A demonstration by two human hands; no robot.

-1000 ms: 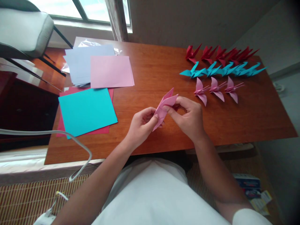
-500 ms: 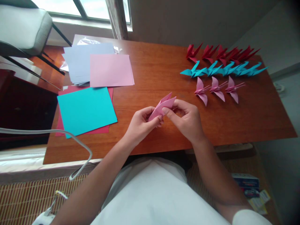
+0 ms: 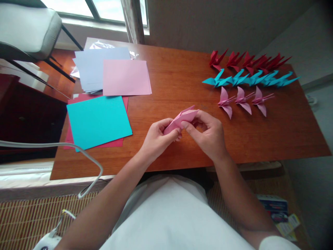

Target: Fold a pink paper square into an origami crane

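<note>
A half-folded pink paper piece (image 3: 182,119) is pinched between both of my hands just above the wooden table (image 3: 177,83). My left hand (image 3: 156,139) grips its lower left end with thumb and fingers closed. My right hand (image 3: 208,133) holds its right part, fingers curled round it. To the right lie three finished pink paper cranes (image 3: 244,100) in a row, with a row of several teal cranes (image 3: 249,79) and a row of several red cranes (image 3: 247,60) behind them.
Flat sheets lie at the table's left: a teal sheet (image 3: 97,119) over red ones, a pink sheet (image 3: 126,77), and a pale blue stack (image 3: 96,66). A grey chair (image 3: 26,31) stands at the far left. A white cable (image 3: 65,152) runs past the near left edge.
The pink piece has been tipped from steeply slanted to nearly flat and lowered a little. Both hands stay closed on it.
</note>
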